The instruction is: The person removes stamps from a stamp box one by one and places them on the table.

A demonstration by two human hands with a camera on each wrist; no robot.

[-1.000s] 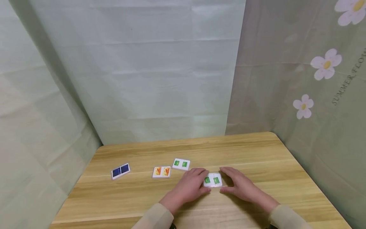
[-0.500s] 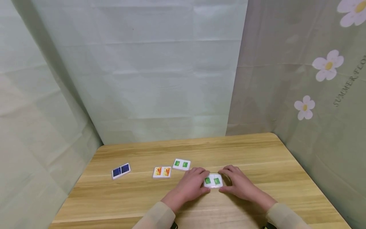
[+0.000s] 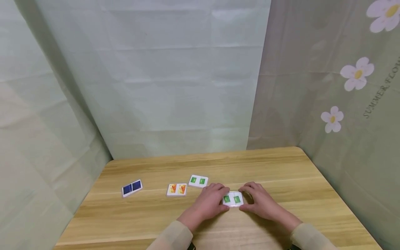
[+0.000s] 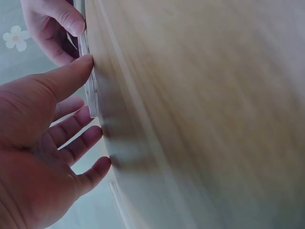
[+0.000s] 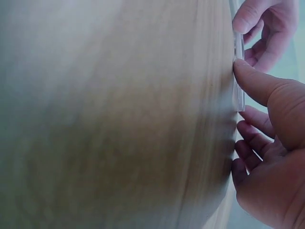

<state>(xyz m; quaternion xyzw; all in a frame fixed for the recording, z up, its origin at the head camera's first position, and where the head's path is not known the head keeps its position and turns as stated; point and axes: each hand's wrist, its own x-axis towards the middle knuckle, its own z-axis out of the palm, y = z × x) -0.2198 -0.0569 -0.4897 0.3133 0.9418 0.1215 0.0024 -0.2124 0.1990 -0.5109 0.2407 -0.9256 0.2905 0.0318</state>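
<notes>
On the wood-grain worktop [image 3: 150,224], right of its centre and toward me, lies a flat, rounded white rectangular card with two green squares and a clear plastic-looking edge [image 3: 233,199]. Both hands on it, one per end: my left hand [image 3: 210,202] pinches the left end, thumb at the near side, fingers at the far side; my right hand [image 3: 259,203] does the same at the right end. Hands apart from each other, card between them. In the wrist views its clear edge looks layered; can't tell if it's one piece or a stack. My lower fingers reach down to the wood.

Just past my left hand, farther back: a second white card with two green squares [image 3: 198,181], flat, slightly turned. Left of that, a bit nearer me, a white card with two orange-and-red pictures [image 3: 176,189]; corners very close, contact unclear. Well apart at far left, a white-bordered card with two dark blue panels [image 3: 132,188], tilted on the surface.

Pale beige sleeves [image 3: 172,236] on both arms, dark bands [image 3: 191,247] at the wrists. Behind: creased pale grey-green cloth [image 3: 175,80]; right side has white flowers with yellow centres [image 3: 357,74] and dark lettering [image 3: 381,88], cut off by the frame.
</notes>
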